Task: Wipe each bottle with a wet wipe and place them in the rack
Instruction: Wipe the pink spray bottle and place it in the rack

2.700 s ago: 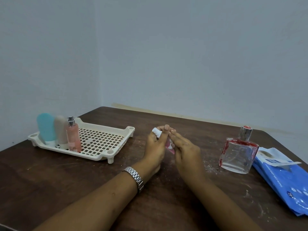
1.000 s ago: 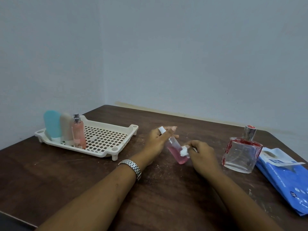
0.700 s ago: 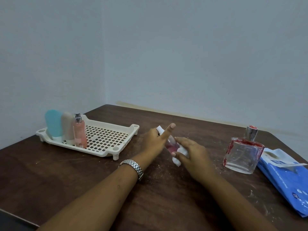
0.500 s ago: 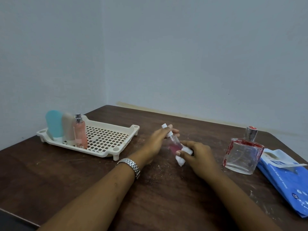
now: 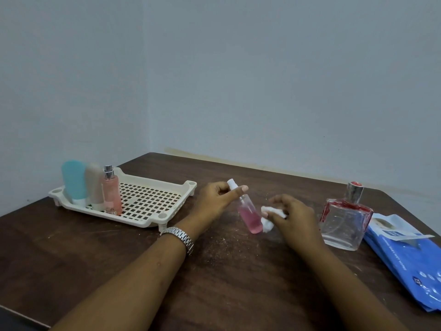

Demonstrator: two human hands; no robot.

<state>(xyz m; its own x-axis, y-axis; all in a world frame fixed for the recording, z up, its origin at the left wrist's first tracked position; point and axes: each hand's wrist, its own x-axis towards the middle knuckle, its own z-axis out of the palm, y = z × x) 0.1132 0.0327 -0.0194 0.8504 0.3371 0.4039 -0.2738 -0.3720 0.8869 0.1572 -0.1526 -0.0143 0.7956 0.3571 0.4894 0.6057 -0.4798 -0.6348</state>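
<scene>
In the head view, the left hand [image 5: 216, 199], with a watch [image 5: 180, 236] on its wrist, pinches a small pink bottle [image 5: 249, 216] just under its white cap, thumb and fingers curled round the neck. The bottle is tilted above the middle of the table [image 5: 226, 271], base toward the right hand [image 5: 293, 218]. That hand's curled fingers grip a crumpled white wipe [image 5: 268, 219] touching the bottle's lower side. At the left, the rack [image 5: 148, 206] holds three upright bottles at its far end: a teal bottle [image 5: 74, 180], a beige bottle [image 5: 94, 185] and a peach spray bottle [image 5: 111, 192]. A square glass bottle [image 5: 343, 220] stands just right of the right hand, beside a blue wipe pack [image 5: 405, 261].
</scene>
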